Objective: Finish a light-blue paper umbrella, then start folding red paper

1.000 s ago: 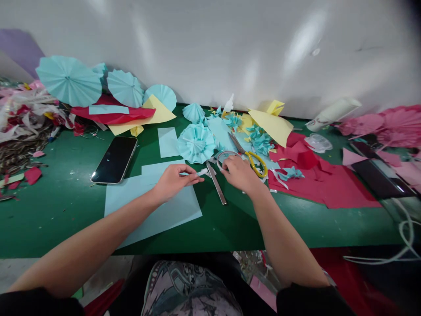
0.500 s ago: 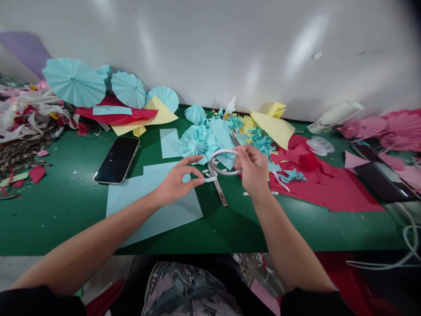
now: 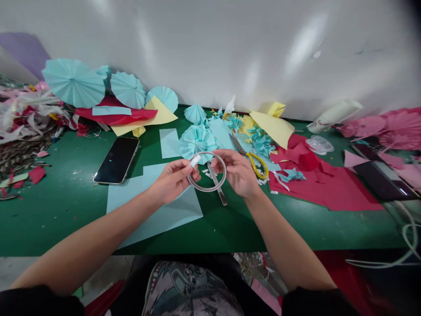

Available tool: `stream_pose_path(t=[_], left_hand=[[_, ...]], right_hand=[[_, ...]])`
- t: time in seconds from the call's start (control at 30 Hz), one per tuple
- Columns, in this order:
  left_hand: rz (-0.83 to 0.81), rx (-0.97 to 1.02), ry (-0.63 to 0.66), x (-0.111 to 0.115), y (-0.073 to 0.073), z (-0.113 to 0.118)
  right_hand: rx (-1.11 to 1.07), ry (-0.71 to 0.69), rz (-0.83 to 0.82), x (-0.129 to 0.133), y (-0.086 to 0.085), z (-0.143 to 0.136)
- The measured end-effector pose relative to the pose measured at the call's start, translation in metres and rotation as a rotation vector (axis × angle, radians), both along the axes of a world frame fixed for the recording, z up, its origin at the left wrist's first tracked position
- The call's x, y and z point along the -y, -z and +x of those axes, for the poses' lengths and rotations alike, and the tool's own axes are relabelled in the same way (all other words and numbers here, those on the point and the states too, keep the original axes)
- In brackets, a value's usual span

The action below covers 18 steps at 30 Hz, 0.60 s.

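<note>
A thin roll of tape (image 3: 208, 189), seen as a ring, is held up between both hands above the green table. My left hand (image 3: 174, 179) pinches its left side, with a short white strip at the thumb tip. My right hand (image 3: 238, 173) has curved fingers at the ring's upper right edge. Below the ring a metal ruler (image 3: 221, 193) lies on the table. Yellow-handled scissors (image 3: 256, 164) rest just beyond my right hand. Light blue sheets (image 3: 158, 219) lie under and beside my left forearm.
A phone (image 3: 116, 160) lies at the left. Pleated blue fans (image 3: 74, 83) lean against the wall. Red paper (image 3: 342, 188) covers part of the right side, near a cable (image 3: 409, 237). Scraps (image 3: 29, 118) are heaped far left.
The tape ring has moved left and slightly down, and my left hand now grips it. My right hand's fingers have loosened and spread. The yellow scissor handles have come into view.
</note>
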<state>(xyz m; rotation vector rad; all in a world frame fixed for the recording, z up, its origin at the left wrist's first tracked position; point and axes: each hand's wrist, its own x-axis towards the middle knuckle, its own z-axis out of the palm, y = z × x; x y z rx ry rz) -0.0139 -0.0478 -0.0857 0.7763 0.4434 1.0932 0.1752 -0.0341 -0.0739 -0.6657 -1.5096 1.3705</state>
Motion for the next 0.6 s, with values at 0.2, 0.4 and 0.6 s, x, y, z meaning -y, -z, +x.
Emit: stream_pose_path(t=[0.2,0.4,0.6], left_hand=[[-0.187,0.244,0.031,-0.0037,-0.0040,-0.0054],[-0.222,0.191,0.207,-0.0037,-0.0012,-0.0079],[-0.124,0.036,0.283,-0.0032,0.0024,-0.0075]], right_hand=[[0.271,0.011,0.320,0.0040,-0.0029,-0.0023],[0.259,0.138,0.368,-0.0014,0.0023,0.0014],[0.320,0.394,0.276,-0.0011,0.0001,0.0040]])
